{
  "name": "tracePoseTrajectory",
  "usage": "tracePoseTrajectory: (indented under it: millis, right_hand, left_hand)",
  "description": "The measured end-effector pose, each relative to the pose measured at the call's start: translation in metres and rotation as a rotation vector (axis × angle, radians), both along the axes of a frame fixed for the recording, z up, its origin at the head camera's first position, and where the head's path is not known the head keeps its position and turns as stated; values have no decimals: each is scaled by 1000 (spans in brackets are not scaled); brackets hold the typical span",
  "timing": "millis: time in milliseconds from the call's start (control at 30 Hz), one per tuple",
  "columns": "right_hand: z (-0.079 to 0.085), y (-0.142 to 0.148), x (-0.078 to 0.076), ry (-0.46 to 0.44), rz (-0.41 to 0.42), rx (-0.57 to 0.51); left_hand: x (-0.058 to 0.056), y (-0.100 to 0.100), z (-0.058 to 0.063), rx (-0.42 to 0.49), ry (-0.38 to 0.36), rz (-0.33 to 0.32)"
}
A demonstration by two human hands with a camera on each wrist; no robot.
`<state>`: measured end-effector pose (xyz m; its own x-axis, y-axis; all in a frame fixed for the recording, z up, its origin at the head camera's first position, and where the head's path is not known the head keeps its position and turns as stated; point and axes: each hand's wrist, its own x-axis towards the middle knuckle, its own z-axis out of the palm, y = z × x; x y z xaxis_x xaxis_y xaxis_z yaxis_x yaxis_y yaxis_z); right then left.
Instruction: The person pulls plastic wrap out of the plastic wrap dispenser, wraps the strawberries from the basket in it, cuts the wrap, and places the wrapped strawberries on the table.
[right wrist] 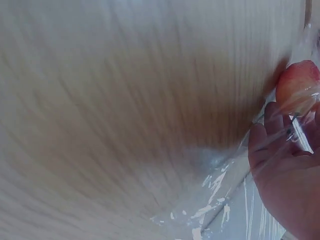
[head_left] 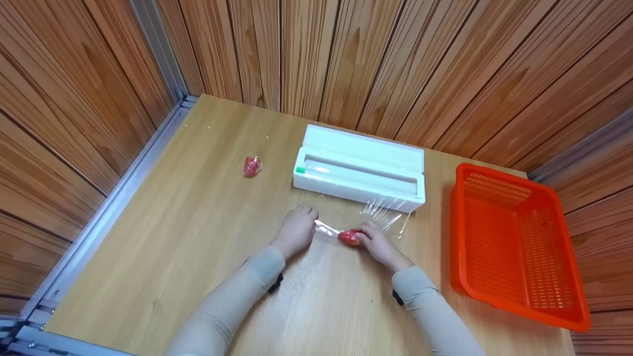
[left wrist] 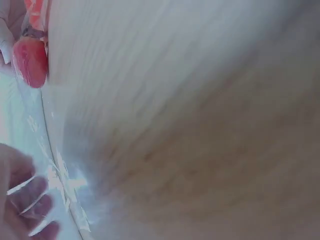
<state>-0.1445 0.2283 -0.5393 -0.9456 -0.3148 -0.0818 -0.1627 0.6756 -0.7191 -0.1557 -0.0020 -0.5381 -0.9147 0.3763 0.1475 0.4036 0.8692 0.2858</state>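
A red fruit with a yellowish end lies in clear plastic film on the table, in front of a white film box. My right hand holds the fruit at its right side, fingers bent against it through the film; the right wrist view shows the fruit at the fingertips. To the left, my left hand grips the clear film, which stretches from its fingers to the fruit. In the left wrist view the fingers are curled among shiny folds of film.
The white film box stands behind the hands, lid raised, a roll inside and film trailing from its front right. A second red piece in film lies at the back left. An orange plastic basket stands on the right. Wood-panelled walls enclose the table.
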Motion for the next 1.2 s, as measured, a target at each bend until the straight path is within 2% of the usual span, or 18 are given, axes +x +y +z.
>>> tracePoseTrajectory:
  millis: [167,367,533,767,900,1100,1200]
  right_hand:
    - [0,2,-4,-92,-36,-40]
    - [0,1,-9,-187,-66,-111]
    - [1,0,-12,-228,-62,-138]
    - [3,-1,-12,-214,-81,-100]
    - [1,-1,-12,-253,-108,-146]
    - [-1,-1,-13,-314,-189,-254]
    - [-2,-1,-12,-306,-225,-283]
  left_hand:
    - [11,15,4,39,83,-66]
    - [25,36,0,10,166,-176]
    - [25,47,-3,-40,126,-186]
    - [21,54,-2,-65,78,-174]
    - [19,57,-2,-51,52,-176]
    - [17,64,-2,-22,-16,-166]
    - [17,67,-3,-33,-40,-153]
